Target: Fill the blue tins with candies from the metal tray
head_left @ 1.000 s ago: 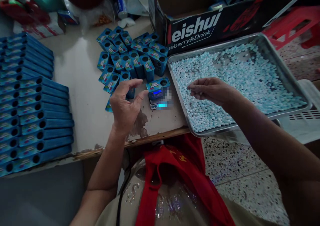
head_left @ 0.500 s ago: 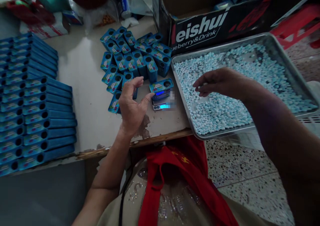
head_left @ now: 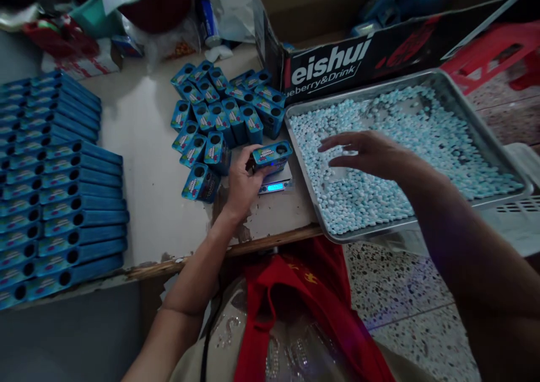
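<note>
Blue rectangular container with a round opening in its labelled top [head_left: 268,155]: located at the scale, in the left hand's grip; contact with the weighing plate cannot be told. Layout, largest to smallest: pale surface with a worn wooden edge [head_left: 145,162]; black printed cardboard box [head_left: 405,50], at the rear; shallow rectangular metal tray [head_left: 459,109], at the right; stack of blue containers [head_left: 84,207], at the left; loose group of blue containers [head_left: 217,117], near the scale; right hand [head_left: 365,151], grip released, fingers apart above the tray; left hand [head_left: 246,182], thumb and fingers closed round the container's left end; small scale with a lit display [head_left: 275,187]; pale blue and white pellets [head_left: 367,202], spread in the tray. Step in hand, as judged: weighing; next move appears to call for a firm left grip, opening kept upward.
</note>
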`<move>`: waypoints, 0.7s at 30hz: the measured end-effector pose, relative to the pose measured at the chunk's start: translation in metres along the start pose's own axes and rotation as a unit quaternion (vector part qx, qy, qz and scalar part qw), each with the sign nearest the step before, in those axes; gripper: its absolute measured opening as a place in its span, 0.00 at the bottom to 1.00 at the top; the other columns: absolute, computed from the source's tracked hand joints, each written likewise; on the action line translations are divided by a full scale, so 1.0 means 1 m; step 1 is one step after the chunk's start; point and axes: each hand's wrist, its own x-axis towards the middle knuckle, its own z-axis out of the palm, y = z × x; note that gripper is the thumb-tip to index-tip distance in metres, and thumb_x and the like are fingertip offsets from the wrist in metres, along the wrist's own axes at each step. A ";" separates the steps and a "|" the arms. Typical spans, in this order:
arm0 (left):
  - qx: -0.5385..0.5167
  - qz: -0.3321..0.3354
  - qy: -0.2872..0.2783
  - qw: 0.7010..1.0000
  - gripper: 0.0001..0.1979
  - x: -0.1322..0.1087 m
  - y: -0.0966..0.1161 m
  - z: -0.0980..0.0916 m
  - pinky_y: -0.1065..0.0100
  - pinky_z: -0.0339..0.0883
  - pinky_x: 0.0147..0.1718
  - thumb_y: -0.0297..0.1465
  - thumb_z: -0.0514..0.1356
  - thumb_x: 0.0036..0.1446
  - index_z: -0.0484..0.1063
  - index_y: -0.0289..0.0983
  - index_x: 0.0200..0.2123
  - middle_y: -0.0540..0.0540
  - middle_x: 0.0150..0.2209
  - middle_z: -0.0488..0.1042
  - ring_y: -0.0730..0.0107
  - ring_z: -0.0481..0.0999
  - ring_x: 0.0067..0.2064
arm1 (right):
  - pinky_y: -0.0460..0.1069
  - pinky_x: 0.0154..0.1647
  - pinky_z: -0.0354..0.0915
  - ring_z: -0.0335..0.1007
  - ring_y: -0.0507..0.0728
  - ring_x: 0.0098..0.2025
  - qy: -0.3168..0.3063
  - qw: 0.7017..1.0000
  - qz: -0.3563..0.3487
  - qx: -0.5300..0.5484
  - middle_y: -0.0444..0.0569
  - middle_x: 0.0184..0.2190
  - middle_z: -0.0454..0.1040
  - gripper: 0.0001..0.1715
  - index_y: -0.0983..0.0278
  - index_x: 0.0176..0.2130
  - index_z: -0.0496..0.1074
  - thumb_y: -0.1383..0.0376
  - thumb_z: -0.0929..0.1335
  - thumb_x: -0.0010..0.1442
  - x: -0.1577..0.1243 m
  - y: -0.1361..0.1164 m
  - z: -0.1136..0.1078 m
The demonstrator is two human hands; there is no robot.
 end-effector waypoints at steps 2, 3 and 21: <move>0.056 0.072 -0.036 0.995 0.19 0.014 0.016 0.005 0.47 0.80 0.68 0.27 0.75 0.69 0.84 0.46 0.61 0.44 0.57 0.87 0.49 0.85 0.60 | 0.59 0.65 0.75 0.82 0.65 0.59 0.043 0.996 0.003 0.083 0.53 0.55 0.89 0.13 0.56 0.50 0.88 0.64 0.83 0.65 -0.001 0.007 0.016; 0.090 0.116 -0.053 0.988 0.18 0.021 0.026 0.008 0.43 0.76 0.73 0.26 0.73 0.71 0.85 0.48 0.60 0.44 0.58 0.87 0.48 0.84 0.63 | 0.59 0.64 0.77 0.83 0.64 0.57 0.058 0.987 0.025 0.149 0.53 0.53 0.88 0.10 0.56 0.51 0.86 0.60 0.80 0.71 0.000 0.010 0.026; 0.169 0.225 -0.021 0.959 0.14 0.063 0.038 0.042 0.45 0.70 0.75 0.34 0.64 0.79 0.90 0.52 0.58 0.44 0.58 0.87 0.47 0.82 0.65 | 0.55 0.50 0.87 0.83 0.63 0.51 0.058 0.759 0.200 0.618 0.53 0.40 0.80 0.12 0.56 0.45 0.73 0.54 0.73 0.80 0.029 0.022 0.069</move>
